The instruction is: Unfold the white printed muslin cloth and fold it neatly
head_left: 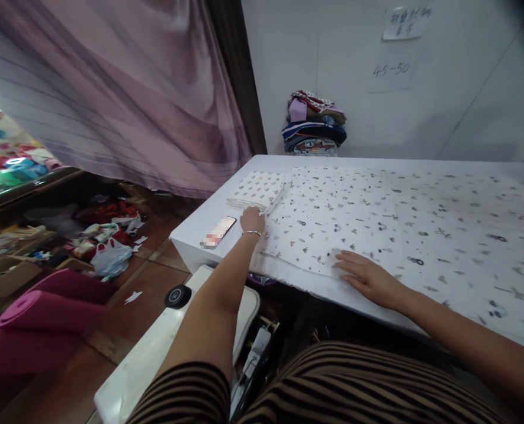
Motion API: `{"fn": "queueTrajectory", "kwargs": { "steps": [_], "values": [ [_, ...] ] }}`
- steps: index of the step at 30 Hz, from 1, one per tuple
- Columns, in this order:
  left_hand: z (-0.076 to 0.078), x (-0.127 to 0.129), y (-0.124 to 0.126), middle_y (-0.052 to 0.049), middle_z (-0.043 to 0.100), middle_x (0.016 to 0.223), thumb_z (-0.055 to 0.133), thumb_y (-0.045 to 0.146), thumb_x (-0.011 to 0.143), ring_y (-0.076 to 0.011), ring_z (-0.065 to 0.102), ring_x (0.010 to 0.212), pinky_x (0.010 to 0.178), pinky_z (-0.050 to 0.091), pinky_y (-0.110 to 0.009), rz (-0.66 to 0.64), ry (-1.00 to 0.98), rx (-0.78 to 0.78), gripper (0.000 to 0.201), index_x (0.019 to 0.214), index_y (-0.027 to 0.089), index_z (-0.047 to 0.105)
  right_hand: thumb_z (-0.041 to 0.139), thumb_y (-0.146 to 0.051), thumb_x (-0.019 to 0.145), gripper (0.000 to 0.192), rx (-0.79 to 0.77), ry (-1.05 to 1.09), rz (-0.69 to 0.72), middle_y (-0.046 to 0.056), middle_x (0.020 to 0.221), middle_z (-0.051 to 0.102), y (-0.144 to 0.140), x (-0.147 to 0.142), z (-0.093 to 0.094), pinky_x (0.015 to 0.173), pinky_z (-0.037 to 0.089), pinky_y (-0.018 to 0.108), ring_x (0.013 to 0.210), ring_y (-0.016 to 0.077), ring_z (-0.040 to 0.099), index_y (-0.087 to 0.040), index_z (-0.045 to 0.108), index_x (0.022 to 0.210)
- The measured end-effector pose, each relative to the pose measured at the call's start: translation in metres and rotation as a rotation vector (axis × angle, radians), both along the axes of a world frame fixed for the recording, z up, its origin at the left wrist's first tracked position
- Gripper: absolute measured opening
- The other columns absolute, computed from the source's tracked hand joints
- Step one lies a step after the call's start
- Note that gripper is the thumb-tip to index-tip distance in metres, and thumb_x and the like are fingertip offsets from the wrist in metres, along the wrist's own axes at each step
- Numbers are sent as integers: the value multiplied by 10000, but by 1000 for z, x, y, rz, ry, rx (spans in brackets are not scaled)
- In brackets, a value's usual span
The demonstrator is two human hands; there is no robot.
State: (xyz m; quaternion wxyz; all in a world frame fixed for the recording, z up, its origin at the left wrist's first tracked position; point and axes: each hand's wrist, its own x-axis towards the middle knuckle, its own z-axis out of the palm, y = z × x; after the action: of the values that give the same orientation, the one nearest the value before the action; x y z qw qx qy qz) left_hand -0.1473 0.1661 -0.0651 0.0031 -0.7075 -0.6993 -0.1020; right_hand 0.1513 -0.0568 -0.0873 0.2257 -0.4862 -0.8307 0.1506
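Two hands are working the printed fabric (403, 229) at once, so keep them doing different jobs. Your right hand (368, 277) is lying flat on the near edge of the cloth, fingers (348, 258) released and spread, gripping nothing; let it go on pressing as an anchor, so the sheet is not creeping while the other side is handled. Your left hand (251, 219) is reaching to the far left corner, its fingers curled down where the sheet meets the folded piece (257, 191), though from behind I cannot tell whether they are pinching cloth or only touching it. My judgement: pull gently and level with the tabletop (186, 235), not upward, or the thin weave will be rippling toward your anchoring palm.

The fabric is spreading across most of the white tabletop, running from the left corner off to the right. It is looking light and soft, pale cream with small scattered dark motifs, and lying nearly smooth with faint creases. The folded piece is showing the same print and a thicker, layered edge. A phone (218, 232), flat and hard, is lying just left of your left hand near the tabletop's corner; keep the cloth from dragging it. A stack of folded textiles (313, 129) is sitting at the far wall.
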Motion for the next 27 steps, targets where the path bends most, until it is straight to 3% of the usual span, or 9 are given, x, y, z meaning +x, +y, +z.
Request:
{"fn": "queueTrajectory", "kwargs": {
  "steps": [6, 12, 18, 27],
  "values": [
    [10, 39, 32, -106, 586, 1063, 410, 263, 876, -230, 500, 1068, 881, 382, -344, -162, 89, 52, 264, 974, 198, 646, 407, -368, 897, 356, 31, 33, -130, 71, 1307, 528, -13, 23, -2, 1032, 408, 462, 1252, 245, 439, -264, 613, 1167],
    [-1, 69, 75, -139, 559, 1107, 465, 271, 848, -274, 473, 1075, 902, 344, -401, -150, 169, 62, 257, 1010, 151, 624, 434, -306, 901, 329, 28, 43, -105, 67, 1318, 520, -16, 18, -7, 1001, 448, 414, 1262, 228, 427, -258, 603, 1180],
    [-15, 71, 90, -129, 569, 1081, 382, 145, 855, -250, 486, 1047, 873, 348, -377, -123, 206, 71, 264, 981, 153, 614, 453, -206, 885, 317, 129, 82, -72, 90, 1271, 559, -10, 18, -13, 989, 461, 353, 1233, 205, 463, -207, 613, 1158],
    [-12, 59, 99, -125, 558, 1073, 399, 238, 859, -242, 502, 1013, 799, 392, -340, -5, 176, 88, 226, 1004, 160, 554, 472, -218, 884, 301, 175, 65, -45, 83, 1210, 603, 10, 21, -10, 951, 495, 372, 1202, 219, 496, -216, 623, 1144]
  ]
}}
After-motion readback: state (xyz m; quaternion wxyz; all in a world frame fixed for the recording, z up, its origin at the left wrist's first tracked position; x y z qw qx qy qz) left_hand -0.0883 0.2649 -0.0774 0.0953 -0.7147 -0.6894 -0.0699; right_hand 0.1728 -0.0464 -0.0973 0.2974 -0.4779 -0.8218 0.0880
